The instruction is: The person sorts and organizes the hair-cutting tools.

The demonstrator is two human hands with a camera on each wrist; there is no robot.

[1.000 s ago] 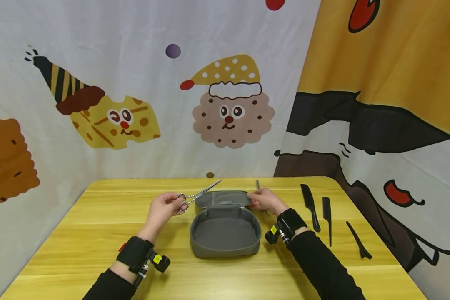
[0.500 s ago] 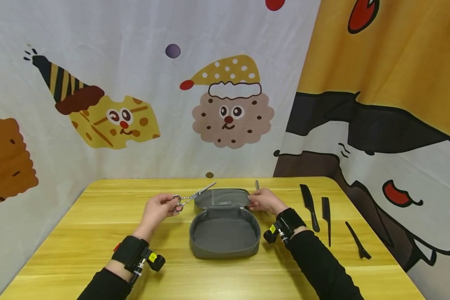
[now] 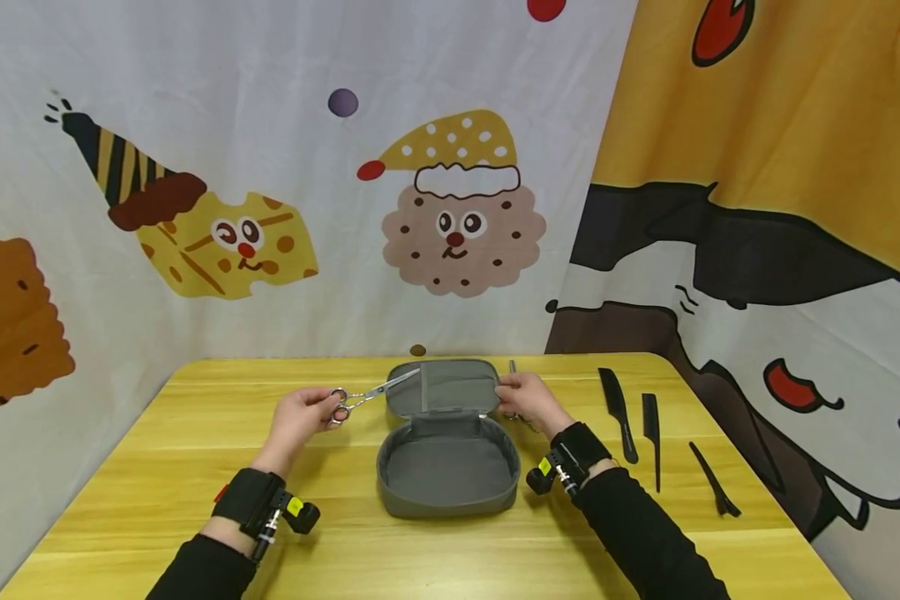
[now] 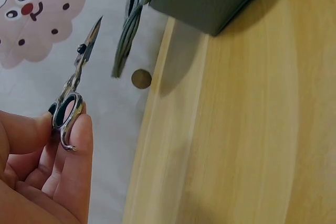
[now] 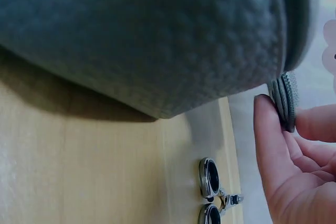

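Note:
My left hand (image 3: 302, 418) pinches a pair of silver scissors (image 3: 377, 390) by the finger loops. The blades point up and right, in front of the lid's left part in the head view. A grey zip case (image 3: 450, 507) stands with its lid (image 3: 461, 387) raised at the back. My right hand (image 3: 531, 400) pinches the lid's right edge between thumb and fingers, as the right wrist view also shows with the zipped edge (image 5: 285, 100). A second pair of scissors (image 5: 210, 177) lies on the table behind the right hand, mostly hidden in the head view.
To the right on the wooden table (image 3: 157, 475) lie a wide black comb (image 3: 617, 412), a narrower black comb (image 3: 651, 437) and a black hair clip (image 3: 714, 479). A printed curtain (image 3: 270, 125) hangs behind the table's far edge.
My left hand has drawn the scissors left and slightly towards me. The lid has tipped further upright, showing more of its inner face; my right hand keeps its grip on the edge.

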